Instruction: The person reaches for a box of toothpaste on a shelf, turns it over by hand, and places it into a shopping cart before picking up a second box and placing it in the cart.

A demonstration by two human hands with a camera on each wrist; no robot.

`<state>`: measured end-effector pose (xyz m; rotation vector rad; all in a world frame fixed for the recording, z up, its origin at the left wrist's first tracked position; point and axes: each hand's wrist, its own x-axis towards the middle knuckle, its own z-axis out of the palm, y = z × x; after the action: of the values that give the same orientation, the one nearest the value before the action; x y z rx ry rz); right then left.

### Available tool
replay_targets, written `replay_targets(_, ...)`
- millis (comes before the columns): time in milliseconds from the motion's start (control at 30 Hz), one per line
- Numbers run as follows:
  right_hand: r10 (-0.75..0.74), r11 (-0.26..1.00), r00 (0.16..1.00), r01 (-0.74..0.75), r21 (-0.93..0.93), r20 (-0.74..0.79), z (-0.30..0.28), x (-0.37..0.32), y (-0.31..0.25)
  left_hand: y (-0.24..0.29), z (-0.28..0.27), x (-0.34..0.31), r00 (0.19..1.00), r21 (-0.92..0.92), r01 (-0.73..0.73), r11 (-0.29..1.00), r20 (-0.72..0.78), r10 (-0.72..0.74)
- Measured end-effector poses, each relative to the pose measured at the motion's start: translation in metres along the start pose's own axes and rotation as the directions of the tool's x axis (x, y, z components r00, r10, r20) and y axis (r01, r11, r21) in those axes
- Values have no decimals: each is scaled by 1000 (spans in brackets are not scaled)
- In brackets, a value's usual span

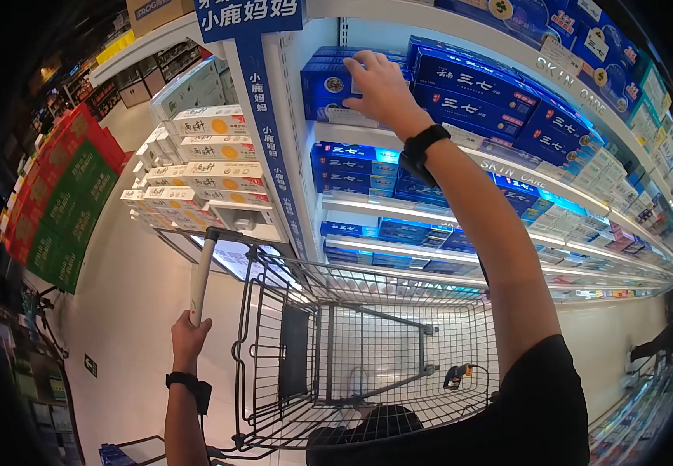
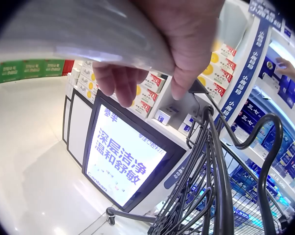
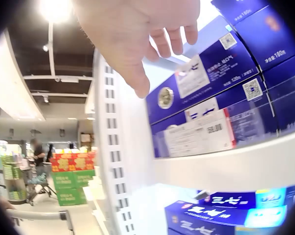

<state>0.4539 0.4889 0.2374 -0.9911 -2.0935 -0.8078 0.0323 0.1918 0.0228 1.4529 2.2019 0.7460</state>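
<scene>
My right hand is raised over the left end of an upper shelf, its fingers spread above stacked blue toothpaste boxes. In the right wrist view, the thumb of the right hand points down near the left edge of the upper blue box. Nothing shows in its grasp. A price label covers part of the lower box. My left hand grips the pale handle of a wire shopping cart. From the left wrist, curled fingers of the left hand show around that handle.
A blue-lettered post divides the blue shelves from stacked white boxes. A lit screen stands below them. Red and green cartons are farther left. A small black device with a cord is at the cart basket.
</scene>
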Motion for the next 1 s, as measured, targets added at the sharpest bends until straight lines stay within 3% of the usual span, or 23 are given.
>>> replay_targets(33, 40, 994, 998, -45, 97, 54, -14, -8, -9, 0, 0, 0, 1000, -5, 8, 1000, 1, -8)
replay_targets(100, 19, 967, 1000, -15, 256, -16, -31, -36, -29, 1, -1, -1, 1000, -3, -8, 1000, -10, 8)
replay_targets(233, 2, 881, 972, -113, 459, 236, -51, -122, -68, 1, -1, -3, 1000, 0, 5, 1000, -12, -5)
replay_targets(367, 33, 885, 904, -224, 408, 426, -18, -173, -61, -6, 3, -1, 1000, 13, 9, 1000, -4, -9)
replay_targets(467, 27, 946, 934, -139, 293, 356, 10, -171, -44, -4, 2, -2, 1000, 13, 29, 1000, 11, -29)
replay_targets(733, 51, 992, 920, -93, 90, 388, 60, -145, -32, 3, -2, -7, 994, -29, 98, 995, 59, -96)
replay_targets(767, 83, 990, 906, -123, 69, 415, 65, -139, -31, 4, -2, -7, 992, -51, 105, 993, 71, -101)
replay_targets(867, 215, 944, 714, -326, 45, 667, 71, -118, -27, 11, -5, -7, 985, -65, 134, 989, 116, -126)
replay_targets(1000, 242, 936, 738, -349, 50, 630, 87, -124, -17, 13, -5, -6, 982, -97, 154, 983, 126, -141)
